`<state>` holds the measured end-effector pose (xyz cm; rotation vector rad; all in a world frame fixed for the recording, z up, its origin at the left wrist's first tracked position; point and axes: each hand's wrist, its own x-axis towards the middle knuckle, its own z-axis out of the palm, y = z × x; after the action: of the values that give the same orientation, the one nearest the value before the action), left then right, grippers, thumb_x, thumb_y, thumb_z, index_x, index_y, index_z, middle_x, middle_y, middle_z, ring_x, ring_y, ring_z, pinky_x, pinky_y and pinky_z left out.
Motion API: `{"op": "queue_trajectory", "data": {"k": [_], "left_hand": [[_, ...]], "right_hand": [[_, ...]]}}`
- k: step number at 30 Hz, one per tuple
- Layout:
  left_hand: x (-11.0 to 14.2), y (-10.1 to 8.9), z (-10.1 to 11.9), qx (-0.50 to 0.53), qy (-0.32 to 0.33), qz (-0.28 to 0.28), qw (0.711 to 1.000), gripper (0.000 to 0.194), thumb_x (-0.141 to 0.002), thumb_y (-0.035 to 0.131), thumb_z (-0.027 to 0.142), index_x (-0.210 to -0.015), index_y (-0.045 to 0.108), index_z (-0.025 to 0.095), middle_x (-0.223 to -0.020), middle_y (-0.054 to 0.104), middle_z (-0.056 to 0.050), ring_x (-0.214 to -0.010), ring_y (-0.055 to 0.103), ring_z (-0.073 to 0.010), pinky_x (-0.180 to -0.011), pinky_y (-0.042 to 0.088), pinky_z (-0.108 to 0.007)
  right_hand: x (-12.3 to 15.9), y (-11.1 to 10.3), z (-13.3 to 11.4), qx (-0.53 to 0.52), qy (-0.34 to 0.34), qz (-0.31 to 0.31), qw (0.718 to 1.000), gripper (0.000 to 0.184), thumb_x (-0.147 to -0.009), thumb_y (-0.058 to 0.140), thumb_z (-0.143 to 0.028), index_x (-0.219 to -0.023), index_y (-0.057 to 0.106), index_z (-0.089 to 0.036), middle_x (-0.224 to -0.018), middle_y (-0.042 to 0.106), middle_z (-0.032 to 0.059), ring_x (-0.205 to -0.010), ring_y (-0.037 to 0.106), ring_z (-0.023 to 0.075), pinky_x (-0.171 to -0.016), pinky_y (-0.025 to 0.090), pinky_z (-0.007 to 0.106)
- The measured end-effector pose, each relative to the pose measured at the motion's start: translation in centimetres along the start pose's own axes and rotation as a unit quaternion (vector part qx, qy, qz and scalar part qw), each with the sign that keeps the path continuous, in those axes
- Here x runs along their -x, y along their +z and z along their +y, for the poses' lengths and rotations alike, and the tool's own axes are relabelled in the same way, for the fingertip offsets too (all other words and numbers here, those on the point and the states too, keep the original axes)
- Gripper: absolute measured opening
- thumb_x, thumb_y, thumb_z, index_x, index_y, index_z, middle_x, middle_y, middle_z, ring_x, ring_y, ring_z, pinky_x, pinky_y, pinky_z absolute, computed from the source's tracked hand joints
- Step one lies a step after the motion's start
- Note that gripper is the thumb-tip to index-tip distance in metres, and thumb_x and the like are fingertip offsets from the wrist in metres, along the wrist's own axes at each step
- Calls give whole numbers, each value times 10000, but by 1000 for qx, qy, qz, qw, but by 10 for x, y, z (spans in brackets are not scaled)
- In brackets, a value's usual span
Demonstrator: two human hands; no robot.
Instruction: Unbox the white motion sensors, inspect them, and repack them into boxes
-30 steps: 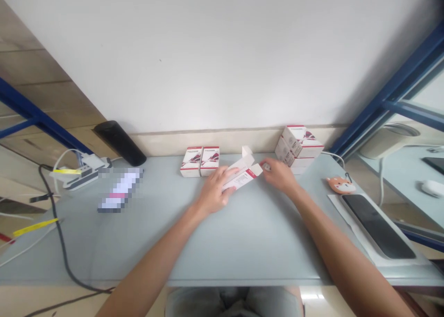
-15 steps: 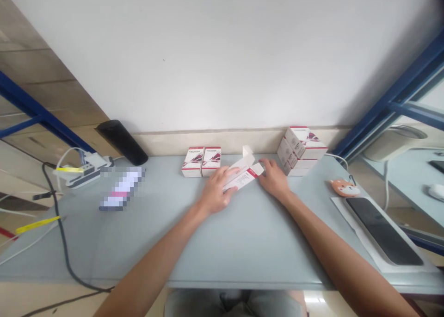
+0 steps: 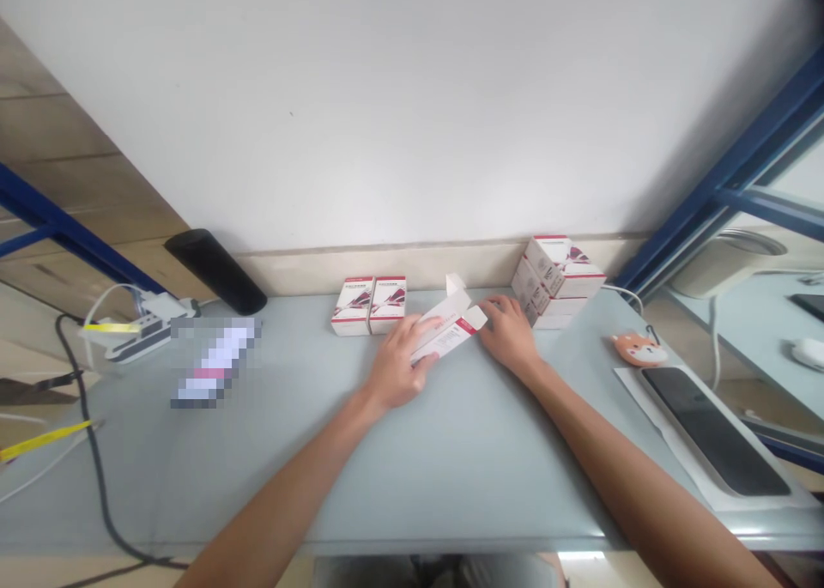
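My left hand (image 3: pixel 397 366) is closed around a small white and red carton (image 3: pixel 444 341), thumb on the near side and fingers over the far side. The carton lies slanted, its right end open with flaps (image 3: pixel 456 282) sticking out. Just right of that end is my right hand (image 3: pixel 508 335), fingers bent and apart from the thumb, with nothing visible in it. Whether its fingertips touch a flap I cannot tell. Two closed cartons (image 3: pixel 369 303) of the same print stand side by side behind my left hand. Beyond my right hand are several stacked cartons (image 3: pixel 559 279).
On the left are a black cylinder (image 3: pixel 215 270), a blurred-out phone-like object (image 3: pixel 215 360), a power strip (image 3: pixel 145 330) and cables. On the right lie an orange animal-face pouch (image 3: pixel 639 348) and a dark-screened phone (image 3: pixel 714 429) on white paper. A wall (image 3: pixel 412 124) closes the back.
The view has shifted slightly. Both hands and the carton keep nearly the same places; my right hand's fingers look a little more bent at the carton's open end.
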<state>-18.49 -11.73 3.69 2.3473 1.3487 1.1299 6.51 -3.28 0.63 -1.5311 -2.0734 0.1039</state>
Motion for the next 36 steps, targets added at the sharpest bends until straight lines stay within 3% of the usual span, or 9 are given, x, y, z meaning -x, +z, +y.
{"op": "queue_trajectory", "data": {"k": [6, 10, 13, 16, 20, 27, 32, 36], "left_hand": [[0, 0, 1, 3, -3, 2, 1000, 516, -993, 596, 263, -1500, 512, 318, -1456, 573, -87, -1354, 563, -287, -1163, 466, -480], [0, 0, 1, 10, -7, 2, 1000, 528, -983, 602, 252, -1499, 512, 313, -1460, 572, -87, -1351, 565, -286, -1167, 463, -481], [-1, 0, 1, 11, -3, 7, 1000, 531, -978, 610, 249, -1496, 515, 314, -1454, 575, -91, -1338, 573, -285, -1164, 466, -483], [-1, 1, 1, 10, 0, 10, 1000, 515, -980, 603, 251, -1486, 524, 310, -1447, 584, -91, -1332, 577, -281, -1171, 464, -486], [-1, 2, 0, 4, 3, 11, 1000, 543, -975, 608, 247, -1505, 510, 313, -1448, 585, -92, -1338, 573, -284, -1181, 457, -495], [-1, -3, 3, -42, 41, -9, 998, 524, -1011, 561, 234, -1525, 494, 311, -1424, 591, -100, -1302, 588, -277, -1115, 495, -468], [-1, -8, 3, -67, 79, -21, 994, 531, -992, 570, 207, -1509, 525, 316, -1389, 613, -97, -1242, 614, -282, -1062, 513, -452], [-3, -10, 0, -69, 79, -25, 994, 545, -981, 572, 195, -1513, 526, 303, -1370, 623, -96, -1226, 621, -279, -1050, 521, -445]], "right_hand": [[0, 4, 3, -11, 34, 34, 999, 262, -919, 552, -236, -1122, 701, -164, -1186, 634, 186, -1173, 570, 373, -1018, 488, 531], [-2, -4, -3, -31, 33, 66, 997, 333, -915, 512, -166, -1211, 665, -169, -1307, 604, 195, -1259, 554, 360, -1074, 468, 526], [-2, -21, -15, -102, -2, 135, 986, 297, -961, 473, -176, -1176, 675, -205, -1302, 615, 161, -1267, 570, 311, -1102, 464, 476], [0, -37, -28, -196, -64, 177, 962, 235, -990, 495, -229, -1023, 727, -235, -1089, 655, 107, -1108, 623, 276, -1035, 496, 432], [3, -41, -35, -200, -90, 109, 969, 257, -980, 546, -275, -923, 796, -255, -1010, 643, 87, -1015, 592, 273, -969, 503, 437], [-7, -40, -13, -189, -118, -55, 973, 237, -999, 581, -311, -1016, 815, -281, -1094, 660, 83, -1053, 604, 264, -974, 504, 429], [-6, -46, -18, -67, -158, -60, 983, 137, -969, 626, -224, -965, 760, -247, -1084, 692, 71, -983, 619, 242, -769, 454, 336], [-5, -40, -23, -46, -156, -64, 985, 200, -959, 579, -136, -846, 716, -229, -948, 699, 50, -858, 618, 209, -684, 371, 305]]}}
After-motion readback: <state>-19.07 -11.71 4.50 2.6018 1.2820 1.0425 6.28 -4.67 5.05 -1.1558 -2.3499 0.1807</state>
